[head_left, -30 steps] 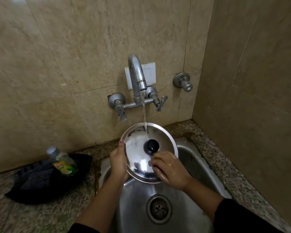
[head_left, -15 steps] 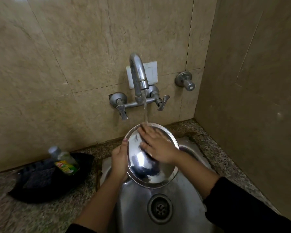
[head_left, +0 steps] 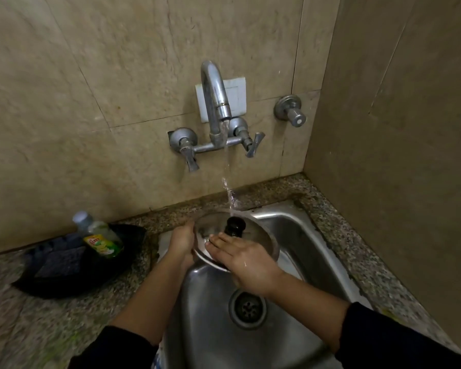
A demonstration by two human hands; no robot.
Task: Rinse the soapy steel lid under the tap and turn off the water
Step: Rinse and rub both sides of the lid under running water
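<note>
Head view shows the steel lid held over the sink, knob side up and nearly level, with the stream from the tap landing just behind the knob at its 12 o'clock. Your left hand clamps the rim at the lid's 9 o'clock, fingers curled under and out of sight. Your right hand lies flat and spread on the top face at about 5 o'clock, fingertips just short of the knob, gripping nothing.

Finding: the water is running, so shut-off is outstanding. Two levers sit either side of the spout: the left lever at 11 o'clock from the lid, the right lever at 1 o'clock. Which one feeds the stream cannot be told. Your right hand is the free one, and the right lever lies on its side; reach up and away past the stream.
</note>
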